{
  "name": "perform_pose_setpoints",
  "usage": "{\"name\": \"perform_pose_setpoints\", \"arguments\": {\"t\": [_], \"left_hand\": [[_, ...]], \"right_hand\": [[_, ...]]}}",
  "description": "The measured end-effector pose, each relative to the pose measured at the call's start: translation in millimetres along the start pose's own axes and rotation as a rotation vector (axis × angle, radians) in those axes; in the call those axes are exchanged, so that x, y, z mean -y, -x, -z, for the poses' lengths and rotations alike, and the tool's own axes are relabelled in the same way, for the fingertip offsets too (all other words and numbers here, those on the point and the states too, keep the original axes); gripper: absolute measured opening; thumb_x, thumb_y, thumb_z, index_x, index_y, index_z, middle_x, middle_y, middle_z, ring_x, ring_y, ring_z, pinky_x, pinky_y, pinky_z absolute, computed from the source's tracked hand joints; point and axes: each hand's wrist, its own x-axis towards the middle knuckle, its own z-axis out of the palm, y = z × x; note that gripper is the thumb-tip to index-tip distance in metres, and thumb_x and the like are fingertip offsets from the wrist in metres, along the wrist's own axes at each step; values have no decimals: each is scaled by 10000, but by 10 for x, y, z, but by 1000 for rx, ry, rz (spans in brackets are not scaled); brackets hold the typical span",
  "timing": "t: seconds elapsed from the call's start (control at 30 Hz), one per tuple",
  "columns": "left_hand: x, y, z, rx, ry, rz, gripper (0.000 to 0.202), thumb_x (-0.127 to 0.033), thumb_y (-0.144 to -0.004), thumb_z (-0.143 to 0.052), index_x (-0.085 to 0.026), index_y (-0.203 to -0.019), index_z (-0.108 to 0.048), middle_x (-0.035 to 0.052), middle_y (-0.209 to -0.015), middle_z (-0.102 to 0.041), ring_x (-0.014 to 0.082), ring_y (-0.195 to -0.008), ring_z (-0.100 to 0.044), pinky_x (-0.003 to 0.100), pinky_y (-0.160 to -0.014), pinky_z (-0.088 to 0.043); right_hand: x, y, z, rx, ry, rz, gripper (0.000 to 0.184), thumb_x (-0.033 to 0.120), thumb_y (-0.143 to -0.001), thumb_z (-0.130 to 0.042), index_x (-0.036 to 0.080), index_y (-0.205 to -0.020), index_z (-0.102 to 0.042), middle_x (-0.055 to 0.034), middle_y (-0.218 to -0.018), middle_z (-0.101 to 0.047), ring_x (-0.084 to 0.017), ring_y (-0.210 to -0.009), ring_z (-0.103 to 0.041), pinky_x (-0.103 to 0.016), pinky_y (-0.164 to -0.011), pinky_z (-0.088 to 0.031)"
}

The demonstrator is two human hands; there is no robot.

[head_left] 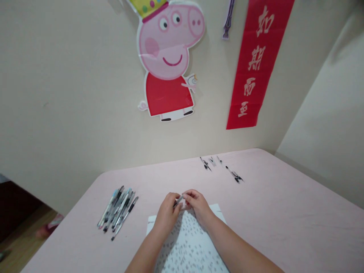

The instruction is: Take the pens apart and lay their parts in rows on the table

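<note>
Both hands meet over the middle of the table, close to the chest of my patterned top. My left hand (170,208) is closed around a slim pen (178,201) with a grey, partly clear barrel. At the pen's upper end, the thumb and fingers of my right hand (196,205) pinch it. The fingers cover much of the pen, so its tip and cap cannot be made out. A white sheet (217,209) shows beyond my forearms. To the left lies a pile of pens (118,208), side by side and slanted, with black, clear and light blue parts.
At the back right, small pen parts (212,162) lie in loose groups, with more black parts (234,175) closer in. A pink cloth (270,212) covers the table. The wall behind carries a pig cutout (169,91) and a red banner (253,76).
</note>
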Motion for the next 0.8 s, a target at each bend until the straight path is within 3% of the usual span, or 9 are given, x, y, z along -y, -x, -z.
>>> {"name": "perform_pose_setpoints", "arguments": {"t": [0.17, 0.37, 0.8], "left_hand": [[31, 33, 4, -51, -73, 18, 91, -229, -816, -476, -205, -850, -558, 44, -850, -582, 189, -801, -562, 320, -718, -441], [14, 46, -4, -25, -102, -21, 175, -243, -854, -428, -195, -841, -596, 51, -816, -591, 179, -765, -564, 304, -689, -430], [81, 48, -56, 1, 57, 56, 198, -278, -820, -460, -177, -804, -629, 45, -763, -644, 173, -725, -586, 284, -667, -435]], "right_hand": [[-41, -65, 72, -83, -48, -17, 319, 421, -577, -766, 173, -743, -653, 43, -552, -516, -95, -522, -433, -216, -496, -307], [-36, -76, 91, -105, -82, -41, 340, 441, -563, -775, 181, -700, -604, 53, -538, -492, -90, -494, -414, -216, -466, -274], [-29, -72, 93, -93, -92, -63, 371, 449, -549, -783, 184, -677, -557, 67, -538, -476, -80, -484, -393, -216, -460, -250]]}}
